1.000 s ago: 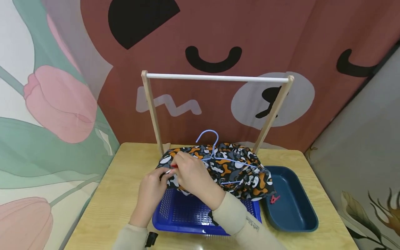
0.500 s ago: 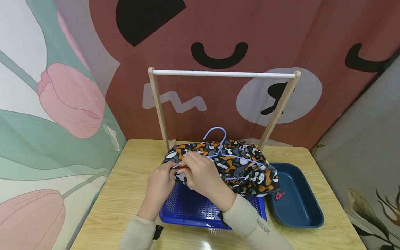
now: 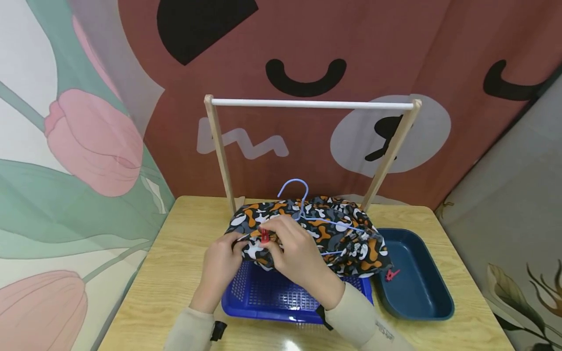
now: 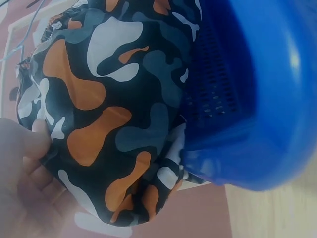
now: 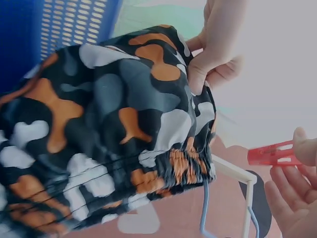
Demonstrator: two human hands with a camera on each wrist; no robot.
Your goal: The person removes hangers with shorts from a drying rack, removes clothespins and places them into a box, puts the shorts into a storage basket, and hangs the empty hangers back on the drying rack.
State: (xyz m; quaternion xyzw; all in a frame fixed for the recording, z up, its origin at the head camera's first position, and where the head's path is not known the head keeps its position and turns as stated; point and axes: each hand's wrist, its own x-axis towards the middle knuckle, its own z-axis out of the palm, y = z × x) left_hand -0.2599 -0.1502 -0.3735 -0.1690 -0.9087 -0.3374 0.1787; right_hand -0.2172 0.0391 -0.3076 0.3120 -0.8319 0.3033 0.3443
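Observation:
A dark garment [image 3: 322,239] with orange, white and grey camouflage blotches and a gathered elastic waistband lies over a blue basket [image 3: 259,314]. A light-blue clothes hanger [image 3: 307,188] rests on the garment, hook pointing up. My left hand [image 3: 221,261] pinches the garment's left edge between thumb and fingers, as the left wrist view also shows. Just to its right, my right hand [image 3: 296,251] holds a red clothespin [image 5: 270,153] between thumb and fingertips. In the right wrist view this clothespin is apart from the fabric. Another red clothespin [image 3: 391,275] sits at the garment's right end.
Behind the garment stands a rack with wooden posts [image 3: 221,156] and a white bar [image 3: 311,104]. A dark teal tray [image 3: 439,312] is on the right of the wooden table [image 3: 162,263]. A printed curtain [image 3: 285,44] hangs behind.
My right hand has drawn slightly to the right, away from my left fingertips, and the clothespin in it has turned more upright. My left hand keeps its place at the garment's edge.

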